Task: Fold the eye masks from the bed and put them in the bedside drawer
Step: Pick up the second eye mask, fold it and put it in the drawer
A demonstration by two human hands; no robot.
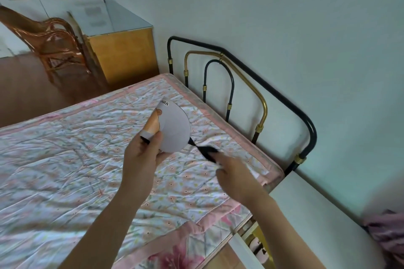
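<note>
Two bare hands work over the bed, both closed on parts of one eye mask. Left hand pinches the folded grey eye mask at its lower edge, thumb on the near face, fingers behind, mask held upright above the quilt. Mask is doubled over, half-round, orange printed patch along its left side, small label with letters at the top. Right hand is motion-blurred; fingers closed around the black strap, which runs taut from the mask's lower right corner to that hand. Exact finger wrap on the strap cannot be told through the blur.

Below them the floral pink-and-white quilt covers the bed, wrinkled. Metal headboard, black and brass tubes, stands at the right end against the wall. White bedside table top sits right of the bed, pink cloth on its far corner. Open drawer shows under its near edge, something pale inside, unclear. Wooden cabinet and rattan chair stand back left.
</note>
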